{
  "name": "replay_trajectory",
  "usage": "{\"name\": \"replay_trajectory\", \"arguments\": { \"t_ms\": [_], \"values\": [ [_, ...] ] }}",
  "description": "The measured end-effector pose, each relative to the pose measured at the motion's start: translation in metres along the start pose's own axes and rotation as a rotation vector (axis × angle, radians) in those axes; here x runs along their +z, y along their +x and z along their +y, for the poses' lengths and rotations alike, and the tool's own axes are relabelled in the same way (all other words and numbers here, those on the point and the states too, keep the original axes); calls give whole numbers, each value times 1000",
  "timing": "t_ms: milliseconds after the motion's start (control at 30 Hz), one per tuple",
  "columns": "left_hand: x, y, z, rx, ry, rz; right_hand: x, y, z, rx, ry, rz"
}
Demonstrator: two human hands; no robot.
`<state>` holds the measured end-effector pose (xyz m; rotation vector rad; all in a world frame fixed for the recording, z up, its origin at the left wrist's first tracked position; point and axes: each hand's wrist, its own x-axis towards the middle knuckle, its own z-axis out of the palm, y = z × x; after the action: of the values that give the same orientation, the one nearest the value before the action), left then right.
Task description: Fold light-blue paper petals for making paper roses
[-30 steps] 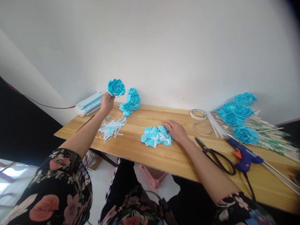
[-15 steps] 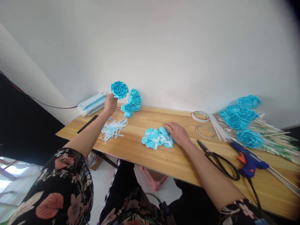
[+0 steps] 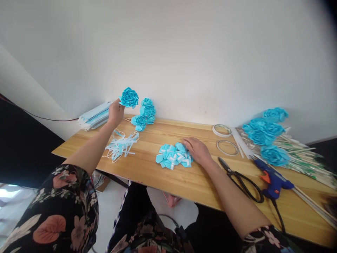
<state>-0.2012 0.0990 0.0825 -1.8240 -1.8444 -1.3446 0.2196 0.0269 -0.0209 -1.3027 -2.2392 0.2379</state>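
Observation:
My left hand (image 3: 116, 111) is raised over the left part of the table, fingers closed beneath a blue rose (image 3: 129, 97) folded from pleated material. Its stem is hidden by the hand. Just behind it, several similar blue roses (image 3: 147, 111) lie against the wall. Below that arm is a loose heap of white and pale blue strips with ear loops (image 3: 122, 144). My right hand (image 3: 198, 150) lies low on the table, fingers stretched out along the right edge of a pile of blue petal pieces (image 3: 171, 156), some with white tape strips on them.
A stack of face masks (image 3: 94, 116) lies at the back left. To the right are two tape rolls (image 3: 222, 130), black scissors (image 3: 240, 181), a blue glue gun (image 3: 272, 179) with its cord, more blue roses (image 3: 265, 130) and wrapped sticks (image 3: 302, 158). A wall (image 3: 184, 63) borders the table's back.
My left hand has moved slightly up and left with the rose. The right hand stays beside the petal pile. The whole view has shifted a little.

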Motion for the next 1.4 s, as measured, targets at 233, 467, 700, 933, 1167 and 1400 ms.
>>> {"name": "replay_trajectory", "arguments": {
  "t_ms": [233,467,700,933,1167,1400],
  "values": [
    [26,11,-28,-79,71,-67,-2,-1,-4,24,-1,-16],
    [49,12,-49,-94,151,-191,-4,-2,-4,55,-8,-36],
    [60,10,-62,-103,206,-259,0,-2,3,48,-25,-15],
    [67,4,-80,-41,271,-313,-1,-2,2,37,-24,-41],
    [73,0,-80,-50,278,-341,-2,0,-1,52,1,-51],
    [75,2,-78,-53,253,-383,-2,0,-1,48,4,-62]
  ]
}}
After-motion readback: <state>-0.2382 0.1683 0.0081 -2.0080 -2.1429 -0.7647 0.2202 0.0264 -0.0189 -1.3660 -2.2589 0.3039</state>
